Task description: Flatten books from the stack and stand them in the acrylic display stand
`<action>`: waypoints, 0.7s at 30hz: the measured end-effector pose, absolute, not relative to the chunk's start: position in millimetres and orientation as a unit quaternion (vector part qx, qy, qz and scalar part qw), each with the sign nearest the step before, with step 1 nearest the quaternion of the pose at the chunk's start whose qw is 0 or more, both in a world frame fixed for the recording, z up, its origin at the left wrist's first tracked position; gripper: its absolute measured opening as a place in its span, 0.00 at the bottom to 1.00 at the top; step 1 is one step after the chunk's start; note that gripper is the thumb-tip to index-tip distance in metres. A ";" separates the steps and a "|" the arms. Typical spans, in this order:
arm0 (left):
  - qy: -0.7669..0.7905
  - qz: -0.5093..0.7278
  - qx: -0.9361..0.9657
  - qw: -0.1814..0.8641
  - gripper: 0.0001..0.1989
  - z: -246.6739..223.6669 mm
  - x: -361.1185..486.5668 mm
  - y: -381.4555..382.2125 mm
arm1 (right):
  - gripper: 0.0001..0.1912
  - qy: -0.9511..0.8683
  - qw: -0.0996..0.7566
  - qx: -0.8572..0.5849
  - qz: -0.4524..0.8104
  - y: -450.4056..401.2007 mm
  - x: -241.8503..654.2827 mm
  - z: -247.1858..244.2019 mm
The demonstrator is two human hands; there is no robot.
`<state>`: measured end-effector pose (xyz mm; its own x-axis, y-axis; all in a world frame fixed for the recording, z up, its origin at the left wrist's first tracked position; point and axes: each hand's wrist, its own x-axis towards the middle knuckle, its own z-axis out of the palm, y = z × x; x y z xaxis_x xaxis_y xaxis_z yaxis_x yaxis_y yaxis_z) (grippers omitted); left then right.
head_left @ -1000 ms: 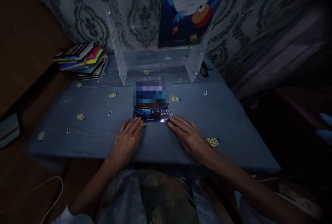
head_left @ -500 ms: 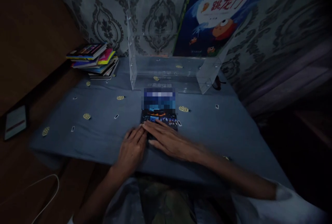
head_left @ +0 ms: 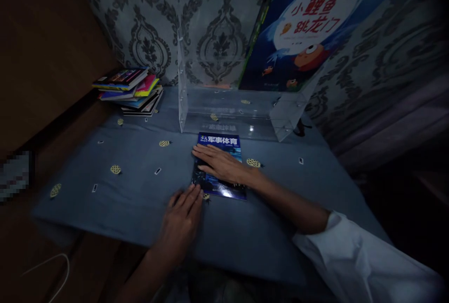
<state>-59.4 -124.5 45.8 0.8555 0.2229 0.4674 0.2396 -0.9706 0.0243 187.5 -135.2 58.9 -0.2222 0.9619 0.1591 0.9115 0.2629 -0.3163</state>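
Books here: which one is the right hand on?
The blue book lying alone, under the right hand; the stack is far left, the fish-cover book stands behind.

Here we see blue-grey cloth (head_left: 273, 242) dotted with yellow pineapples (head_left: 253, 162), a dark-blue booklet (head_left: 228, 191) lettered white, far wall (head_left: 150, 36) in grey damask!

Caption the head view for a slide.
Right hand across a blue book, left hand at its near left corner, a clear stand behind.

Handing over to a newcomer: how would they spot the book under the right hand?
On the blue-grey tablecloth, find the clear stand. Just in front lies a dark-blue book under the right hand; unlike the stacked books, it lies alone.
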 end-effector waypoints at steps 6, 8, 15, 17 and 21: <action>-0.123 -0.244 -0.962 0.022 0.20 47.5 -58.2 -125.0 | 0.29 -0.759 0.177 -0.622 0.075 -119.2 216.4 49.7; -0.124 -0.240 -0.963 0.023 0.20 47.9 -58.2 -124.8 | 0.30 -0.753 0.178 -0.629 0.072 -119.5 223.7 47.7; -0.124 -0.231 -0.965 0.013 0.20 46.6 -59.0 -124.7 | 0.29 -0.726 0.189 -0.657 0.074 -134.3 240.2 45.8; -0.128 -0.230 -0.965 0.008 0.20 46.0 -58.9 -125.5 | 0.29 -0.720 0.193 -0.663 0.074 -140.6 243.1 44.9; -0.136 -0.226 -0.965 0.003 0.19 47.1 -58.9 -126.6 | 0.30 -0.709 0.192 -0.675 0.074 -153.9 247.0 42.0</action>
<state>-58.9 -126.6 47.1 0.8610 0.2602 0.4370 0.2629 -0.9632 0.0555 247.0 -153.9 42.0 -0.0154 0.9847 0.1734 0.9280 0.0786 -0.3642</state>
